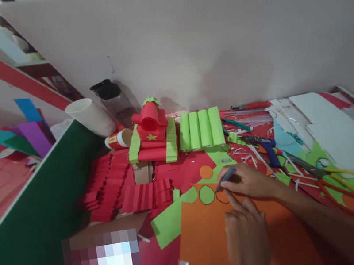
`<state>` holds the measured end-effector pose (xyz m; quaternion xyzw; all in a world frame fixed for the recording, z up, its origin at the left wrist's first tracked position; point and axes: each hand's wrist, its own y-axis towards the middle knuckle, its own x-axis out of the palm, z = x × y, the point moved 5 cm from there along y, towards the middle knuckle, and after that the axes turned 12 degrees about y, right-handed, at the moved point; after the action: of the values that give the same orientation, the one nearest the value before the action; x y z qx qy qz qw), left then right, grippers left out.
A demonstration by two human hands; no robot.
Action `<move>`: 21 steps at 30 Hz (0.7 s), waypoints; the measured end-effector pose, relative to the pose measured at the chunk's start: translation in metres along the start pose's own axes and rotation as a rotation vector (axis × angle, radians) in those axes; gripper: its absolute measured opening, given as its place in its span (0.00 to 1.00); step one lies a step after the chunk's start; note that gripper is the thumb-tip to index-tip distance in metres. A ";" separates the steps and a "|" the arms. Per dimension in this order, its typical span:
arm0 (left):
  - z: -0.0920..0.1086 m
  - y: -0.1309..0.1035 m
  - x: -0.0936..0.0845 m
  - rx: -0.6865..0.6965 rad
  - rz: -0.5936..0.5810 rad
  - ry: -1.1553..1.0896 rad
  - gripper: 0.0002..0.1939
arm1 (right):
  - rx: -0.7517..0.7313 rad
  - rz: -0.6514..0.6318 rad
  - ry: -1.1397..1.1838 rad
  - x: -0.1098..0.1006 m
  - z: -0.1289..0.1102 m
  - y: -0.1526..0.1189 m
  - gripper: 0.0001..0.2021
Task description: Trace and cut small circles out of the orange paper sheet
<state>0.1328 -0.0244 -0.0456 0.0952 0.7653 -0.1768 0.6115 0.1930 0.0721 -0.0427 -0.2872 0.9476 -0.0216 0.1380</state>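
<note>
Right hand (250,182) grips pen (225,177); orange paper (214,238) bears traced circles.

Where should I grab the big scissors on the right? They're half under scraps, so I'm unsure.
Take the scissors by the yellow and red handle loops, coming from the near right; the loops lie open on top, while the blades point away toward the glue gun.

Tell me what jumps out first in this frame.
The red and green paper tank at the back of the table, with a row of green paper rolls to its right. In front, the right hand holds a pen to a drawn circle on the orange sheet, while the left hand presses the sheet down. Big scissors lie at the right.
</note>
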 end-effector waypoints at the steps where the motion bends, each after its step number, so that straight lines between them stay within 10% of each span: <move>1: 0.000 0.000 0.000 0.000 -0.006 -0.002 0.20 | -0.001 0.010 -0.003 -0.001 0.000 0.000 0.07; 21: -0.004 0.002 -0.002 0.015 -0.036 -0.018 0.19 | -0.019 0.112 0.011 -0.007 -0.002 0.000 0.08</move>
<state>0.1304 -0.0207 -0.0437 0.0846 0.7600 -0.1945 0.6144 0.1981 0.0755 -0.0387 -0.2348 0.9632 -0.0065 0.1309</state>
